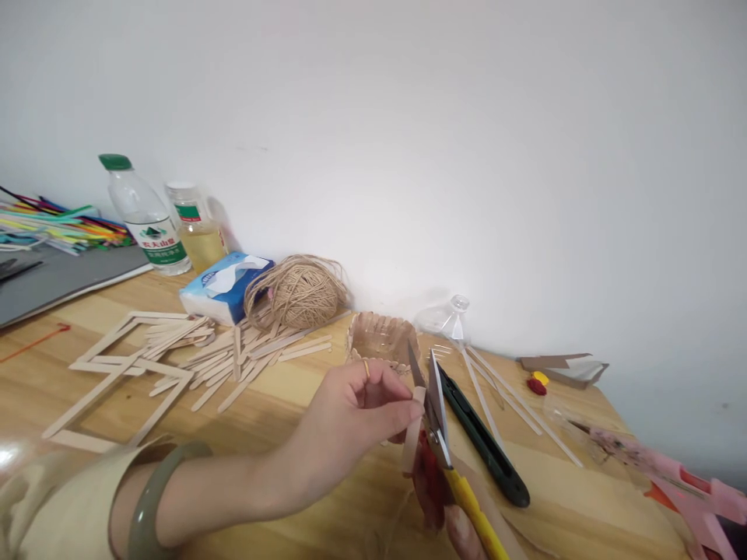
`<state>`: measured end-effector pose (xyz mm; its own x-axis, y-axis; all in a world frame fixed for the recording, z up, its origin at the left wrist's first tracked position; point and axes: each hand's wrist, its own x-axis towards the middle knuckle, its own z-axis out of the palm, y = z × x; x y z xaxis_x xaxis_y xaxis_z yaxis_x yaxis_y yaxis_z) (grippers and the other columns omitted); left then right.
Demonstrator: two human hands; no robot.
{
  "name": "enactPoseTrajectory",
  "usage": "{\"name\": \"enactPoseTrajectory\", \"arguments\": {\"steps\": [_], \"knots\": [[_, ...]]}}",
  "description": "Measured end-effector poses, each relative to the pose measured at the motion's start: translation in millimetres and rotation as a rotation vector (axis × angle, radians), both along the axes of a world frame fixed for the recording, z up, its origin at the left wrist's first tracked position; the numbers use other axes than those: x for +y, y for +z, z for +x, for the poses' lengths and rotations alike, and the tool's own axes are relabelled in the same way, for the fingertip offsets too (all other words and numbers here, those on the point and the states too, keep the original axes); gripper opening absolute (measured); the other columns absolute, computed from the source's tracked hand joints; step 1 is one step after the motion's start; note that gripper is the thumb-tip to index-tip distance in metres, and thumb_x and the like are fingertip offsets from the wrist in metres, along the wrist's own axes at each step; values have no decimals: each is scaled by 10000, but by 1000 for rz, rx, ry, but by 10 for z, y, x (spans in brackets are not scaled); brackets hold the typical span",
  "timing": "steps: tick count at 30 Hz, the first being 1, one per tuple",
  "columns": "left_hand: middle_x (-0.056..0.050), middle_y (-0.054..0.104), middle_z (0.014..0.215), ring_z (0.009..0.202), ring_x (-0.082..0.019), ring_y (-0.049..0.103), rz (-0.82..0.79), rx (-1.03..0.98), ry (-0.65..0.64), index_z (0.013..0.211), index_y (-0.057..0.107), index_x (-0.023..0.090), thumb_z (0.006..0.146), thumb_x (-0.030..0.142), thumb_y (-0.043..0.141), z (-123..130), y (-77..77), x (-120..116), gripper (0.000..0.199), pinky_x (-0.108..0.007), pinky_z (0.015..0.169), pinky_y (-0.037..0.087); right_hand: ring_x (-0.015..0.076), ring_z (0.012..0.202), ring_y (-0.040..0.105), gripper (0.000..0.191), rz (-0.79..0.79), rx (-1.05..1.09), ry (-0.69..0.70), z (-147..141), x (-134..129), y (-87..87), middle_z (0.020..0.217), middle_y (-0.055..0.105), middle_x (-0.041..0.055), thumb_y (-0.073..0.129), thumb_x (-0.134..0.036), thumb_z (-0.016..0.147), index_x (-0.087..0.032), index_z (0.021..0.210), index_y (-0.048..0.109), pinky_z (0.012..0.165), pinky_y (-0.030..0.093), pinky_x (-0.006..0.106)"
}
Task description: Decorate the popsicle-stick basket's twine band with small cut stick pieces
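Observation:
My left hand (370, 412) reaches in from the left, thumb and fingers pinched on a pale craft stick (411, 447) that stands roughly upright. My right hand (464, 533), mostly hidden at the bottom edge, grips scissors (439, 435) with red and yellow handles. The scissor blades are parted and point up and away, just right of the stick; whether they touch it I cannot tell. Behind my left fingers sits a small brown basket-like container (382, 334) with a scalloped rim. A dark green utility knife (484, 435) lies right of the scissors.
Loose craft sticks (233, 365) and joined stick frames (117, 373) lie left. Behind them are a twine ball (306, 292), tissue pack (225, 288), water bottle (149, 225) and jar (201, 241). A pink glue gun (671, 474) lies right; thin strips (525, 412) lie nearer. The wall borders the table.

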<state>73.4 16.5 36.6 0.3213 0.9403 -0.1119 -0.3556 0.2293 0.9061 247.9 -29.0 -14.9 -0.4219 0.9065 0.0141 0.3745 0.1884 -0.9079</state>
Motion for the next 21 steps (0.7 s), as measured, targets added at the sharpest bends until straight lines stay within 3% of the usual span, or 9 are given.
{"name": "enactPoseTrajectory", "arguments": {"steps": [6,14,21], "knots": [[44,574,554,538,-61,512,-6,-29,-32,613,570,129,668,147,685,-20,-22,-15,128,-187,557,438,190,866,618,258,-5,7,91,54,35,22,1075,603,46,540,-313,896,-162,1104,562,723,531,360],[39,607,555,526,-63,552,-39,-85,-46,611,561,129,676,161,696,-14,-28,-8,153,-192,560,464,188,864,615,267,75,10,83,10,52,115,1067,602,49,542,-319,893,-158,1105,556,729,524,369],[40,601,563,540,-60,544,-40,-76,-45,611,572,126,674,164,701,-21,-37,-16,149,-184,562,457,189,867,614,255,90,-36,78,19,37,78,1075,601,46,534,-321,897,-168,1100,563,730,525,361]]}}
